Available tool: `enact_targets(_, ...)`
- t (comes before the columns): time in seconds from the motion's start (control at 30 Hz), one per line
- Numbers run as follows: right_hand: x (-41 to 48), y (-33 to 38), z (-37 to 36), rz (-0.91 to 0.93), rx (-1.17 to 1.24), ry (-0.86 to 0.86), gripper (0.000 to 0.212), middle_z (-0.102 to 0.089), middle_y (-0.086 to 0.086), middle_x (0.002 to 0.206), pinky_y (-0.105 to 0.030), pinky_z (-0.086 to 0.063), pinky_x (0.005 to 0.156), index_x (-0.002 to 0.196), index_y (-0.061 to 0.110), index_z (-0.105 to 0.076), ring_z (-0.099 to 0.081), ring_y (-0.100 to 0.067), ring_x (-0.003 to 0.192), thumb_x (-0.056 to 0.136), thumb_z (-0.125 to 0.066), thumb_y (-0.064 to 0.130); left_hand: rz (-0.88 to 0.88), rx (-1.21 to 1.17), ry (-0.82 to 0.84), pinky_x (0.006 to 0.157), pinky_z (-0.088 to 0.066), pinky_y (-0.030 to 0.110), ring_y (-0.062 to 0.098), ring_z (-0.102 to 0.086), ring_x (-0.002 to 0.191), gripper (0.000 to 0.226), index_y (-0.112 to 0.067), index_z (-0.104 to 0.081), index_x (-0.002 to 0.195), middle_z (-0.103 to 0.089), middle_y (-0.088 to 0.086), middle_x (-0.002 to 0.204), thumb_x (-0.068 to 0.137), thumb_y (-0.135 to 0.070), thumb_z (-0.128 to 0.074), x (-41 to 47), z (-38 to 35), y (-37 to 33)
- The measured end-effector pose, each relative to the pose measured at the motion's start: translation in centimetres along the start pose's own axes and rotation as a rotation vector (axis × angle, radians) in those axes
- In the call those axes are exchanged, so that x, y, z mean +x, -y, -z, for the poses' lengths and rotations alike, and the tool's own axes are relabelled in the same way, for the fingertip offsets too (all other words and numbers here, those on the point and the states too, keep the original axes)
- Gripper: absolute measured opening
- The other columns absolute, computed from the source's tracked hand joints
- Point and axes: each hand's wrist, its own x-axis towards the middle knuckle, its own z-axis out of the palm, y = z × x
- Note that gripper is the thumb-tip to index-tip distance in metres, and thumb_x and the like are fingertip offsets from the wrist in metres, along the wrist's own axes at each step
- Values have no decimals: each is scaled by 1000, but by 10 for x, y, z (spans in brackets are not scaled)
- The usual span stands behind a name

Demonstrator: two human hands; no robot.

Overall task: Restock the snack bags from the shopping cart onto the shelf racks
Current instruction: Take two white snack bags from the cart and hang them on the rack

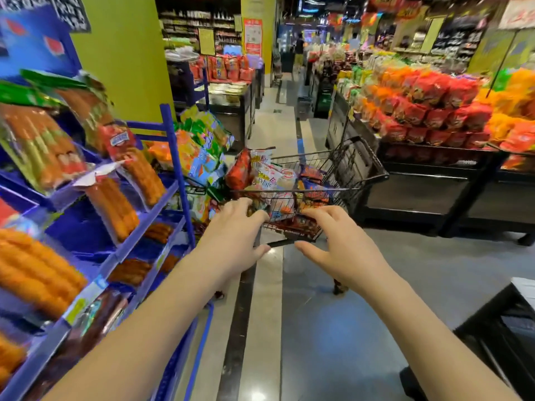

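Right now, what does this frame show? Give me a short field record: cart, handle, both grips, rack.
cart: wire, in the aisle, piled with snack bags
handle: dark bar, visible between the grips
left grip: open, fingers over the cart's near edge, thumb by the handle
right grip: open, mirrored pose
contact with cart: cannot tell
bag in a grip: none
rack: blue, left of the cart, stocked with sausage packs
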Motion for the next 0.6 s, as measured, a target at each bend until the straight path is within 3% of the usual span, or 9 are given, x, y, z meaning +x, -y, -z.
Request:
enact_targets(0.27,131,-27,-32,-21,50,35,68,-43,3,149,-45,-49,106,153,32,-41,-52,-23,131,93,-64,55,-2,-22,38,115,-37,46,30,-29,147,67,-30,-40,152,-29,6,158,95,-57,-62,128,-16,54)
enact_targets(0.47,225,-80,-58,-16,74,52,69,-41,5,151,-37,-50,104,153,31,-40,-50,-19,134,93,-65,56,32,-34,81,114,-37,45,30,-29,146,67,-30,-39,153,-28,7,158,96,-54,-61,225,-47,67)
enact_targets(0.6,295,-124,-77,-9,122,66,70,-41,4,152,-41,-49,106,154,31,-39,-50,-21,135,93,-64,57,40,-34,116,117,-36,43,28,-27,148,66,-29,-38,154,-27,6,160,97,-52,-62,300,-72,69)
